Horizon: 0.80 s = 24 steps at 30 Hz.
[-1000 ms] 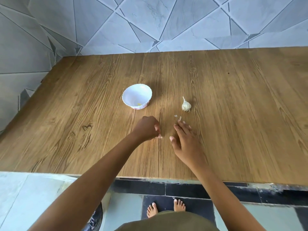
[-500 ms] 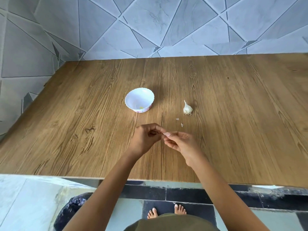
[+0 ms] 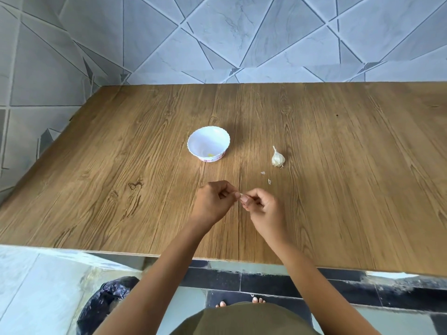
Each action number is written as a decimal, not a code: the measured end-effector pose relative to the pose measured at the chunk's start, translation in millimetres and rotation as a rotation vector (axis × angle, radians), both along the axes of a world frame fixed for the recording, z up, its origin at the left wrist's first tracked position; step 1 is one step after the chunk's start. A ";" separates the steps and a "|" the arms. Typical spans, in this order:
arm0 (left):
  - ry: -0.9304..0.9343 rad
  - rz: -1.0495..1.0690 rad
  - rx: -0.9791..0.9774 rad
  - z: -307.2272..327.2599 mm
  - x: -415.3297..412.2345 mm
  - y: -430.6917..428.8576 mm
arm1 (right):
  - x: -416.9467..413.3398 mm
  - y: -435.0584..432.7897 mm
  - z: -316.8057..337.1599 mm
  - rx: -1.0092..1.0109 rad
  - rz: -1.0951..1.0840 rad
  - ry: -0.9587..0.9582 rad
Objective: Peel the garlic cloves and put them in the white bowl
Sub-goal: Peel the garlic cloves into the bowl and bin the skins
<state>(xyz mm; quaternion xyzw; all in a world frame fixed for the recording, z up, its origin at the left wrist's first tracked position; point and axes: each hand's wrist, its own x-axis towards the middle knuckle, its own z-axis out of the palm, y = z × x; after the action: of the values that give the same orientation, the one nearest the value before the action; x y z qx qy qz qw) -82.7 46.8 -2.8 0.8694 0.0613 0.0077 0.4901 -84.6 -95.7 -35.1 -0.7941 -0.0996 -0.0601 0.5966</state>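
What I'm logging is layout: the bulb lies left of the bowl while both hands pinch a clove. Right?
No. The head view shows the bulb right of the bowl; the left hand and right hand do pinch a clove.

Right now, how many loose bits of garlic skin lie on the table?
2: one bit beside the bulb, another nearer the right hand. Either hand may hide more.

Wooden table against a grey tiled wall; dark bag on the floor below.
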 end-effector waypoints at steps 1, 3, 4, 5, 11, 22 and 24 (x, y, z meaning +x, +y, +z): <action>0.054 0.012 -0.038 0.7 -0.5 -0.4 | -0.9 1.2 -5.0 -0.121 -0.021 -0.138; 0.159 0.031 -0.148 1.8 -2.0 -2.3 | -1.2 1.8 -8.9 -0.292 -0.051 -0.327; 0.201 0.041 -0.204 2.8 -3.2 -3.2 | -1.2 2.0 -9.0 -0.351 -0.059 -0.394; 0.242 0.051 -0.261 3.3 -4.0 -3.2 | -0.9 2.3 -9.3 -0.398 -0.058 -0.451; 0.116 0.015 0.008 -7.8 -4.4 0.0 | 3.8 -1.7 -6.2 -0.258 0.094 -0.079; -0.522 -0.245 0.268 -19.6 4.6 2.9 | 17.3 -7.7 27.1 0.294 0.098 0.739; -0.377 -0.151 0.026 -17.3 1.8 0.0 | 17.4 -9.2 27.3 0.350 0.099 0.747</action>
<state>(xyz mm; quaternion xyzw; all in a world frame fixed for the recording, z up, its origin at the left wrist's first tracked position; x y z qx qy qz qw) -80.9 46.8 -20.2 0.8610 -0.0968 0.1343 0.4809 -67.3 -104.8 -7.8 -0.6422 0.0971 0.2450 0.7198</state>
